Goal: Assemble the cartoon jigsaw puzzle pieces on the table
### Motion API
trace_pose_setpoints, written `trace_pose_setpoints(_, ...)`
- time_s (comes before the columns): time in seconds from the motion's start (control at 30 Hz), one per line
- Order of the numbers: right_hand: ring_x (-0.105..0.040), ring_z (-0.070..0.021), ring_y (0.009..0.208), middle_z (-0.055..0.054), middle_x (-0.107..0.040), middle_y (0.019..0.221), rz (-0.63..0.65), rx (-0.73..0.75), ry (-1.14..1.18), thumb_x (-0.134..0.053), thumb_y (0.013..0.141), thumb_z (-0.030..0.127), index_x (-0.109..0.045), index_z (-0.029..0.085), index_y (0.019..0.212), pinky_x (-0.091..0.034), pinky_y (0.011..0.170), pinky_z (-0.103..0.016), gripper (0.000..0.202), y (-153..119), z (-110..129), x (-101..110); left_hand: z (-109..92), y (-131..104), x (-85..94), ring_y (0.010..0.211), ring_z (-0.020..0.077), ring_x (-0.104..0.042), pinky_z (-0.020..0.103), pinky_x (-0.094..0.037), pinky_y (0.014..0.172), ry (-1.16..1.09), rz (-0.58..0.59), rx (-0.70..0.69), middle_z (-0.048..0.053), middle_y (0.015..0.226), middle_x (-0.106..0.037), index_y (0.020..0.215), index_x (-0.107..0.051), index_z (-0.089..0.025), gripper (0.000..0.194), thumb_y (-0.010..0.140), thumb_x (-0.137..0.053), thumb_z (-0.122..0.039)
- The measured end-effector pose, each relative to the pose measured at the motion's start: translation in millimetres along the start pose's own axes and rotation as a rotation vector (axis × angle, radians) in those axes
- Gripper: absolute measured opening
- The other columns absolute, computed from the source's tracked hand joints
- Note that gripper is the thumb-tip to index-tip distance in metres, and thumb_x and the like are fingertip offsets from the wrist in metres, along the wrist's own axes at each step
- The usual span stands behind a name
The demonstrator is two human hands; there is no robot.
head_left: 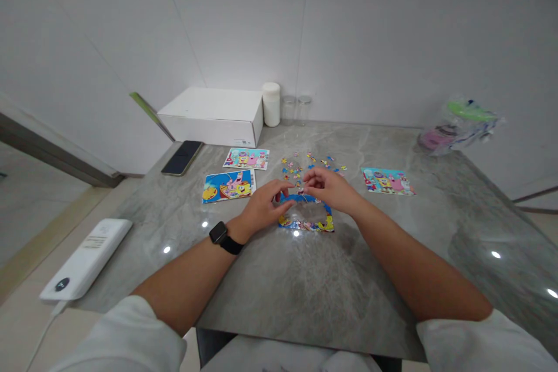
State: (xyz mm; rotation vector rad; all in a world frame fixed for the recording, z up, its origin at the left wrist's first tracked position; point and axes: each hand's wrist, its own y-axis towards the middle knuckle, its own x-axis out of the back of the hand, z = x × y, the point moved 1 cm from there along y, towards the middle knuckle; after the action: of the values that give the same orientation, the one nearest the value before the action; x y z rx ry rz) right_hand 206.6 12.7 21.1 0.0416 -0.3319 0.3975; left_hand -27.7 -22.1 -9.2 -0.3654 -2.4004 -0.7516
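A ring of joined puzzle pieces [328, 221], blue along the top and colourful along the bottom, lies on the grey table with bare tabletop in its middle. Over its upper left corner is my left hand [269, 203], thumb and index finger apart, with nothing visible between them. My right hand [330, 187] hovers at the upper edge of the ring, fingertips pinched together; whatever they hold, if anything, is too small to name. Loose puzzle pieces [330, 158] are scattered just beyond both hands. Cartoon picture cards lie left [229, 185] and right [387, 181] of the hands.
Another picture card [246, 158] and a black phone [182, 158] lie at the left. Along the wall stand a white box [213, 113], a white bottle [271, 106] and clear jars [304, 110]. A plastic bag [457, 128] sits back right, a power bank [87, 258] front left.
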Motion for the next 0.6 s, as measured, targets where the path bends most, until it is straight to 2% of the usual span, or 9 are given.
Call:
trace_pose_setpoints(0.3,-0.069,-0.0156,0.074,0.001,-0.072,0.081,0.009,0.008,0.000,-0.078,0.078,0.026,-0.065,0.022,0.095,-0.056,0.072,-0.029,0.021,1,-6,-15,-2,2,0.2,0.080,0.0163,-0.061,0.030,-0.050,0.075,0.006,0.026,-0.010,0.004,0.096,-0.070,0.115,-0.073,-0.022,0.021,0.099,-0.070,-0.037)
trace_pose_setpoints(0.6,-0.069,-0.0149,0.074,0.001,-0.074,0.080,-0.028,0.004,-0.043,-0.075,0.079,0.019,-0.067,0.021,0.092,-0.054,0.069,-0.026,0.015,1,-9,-23,-2,2,0.6,0.080,0.0165,-0.062,0.030,-0.051,0.076,0.031,0.039,0.003,0.005,0.095,-0.071,0.112,-0.074,-0.022,0.020,0.098,-0.072,-0.036)
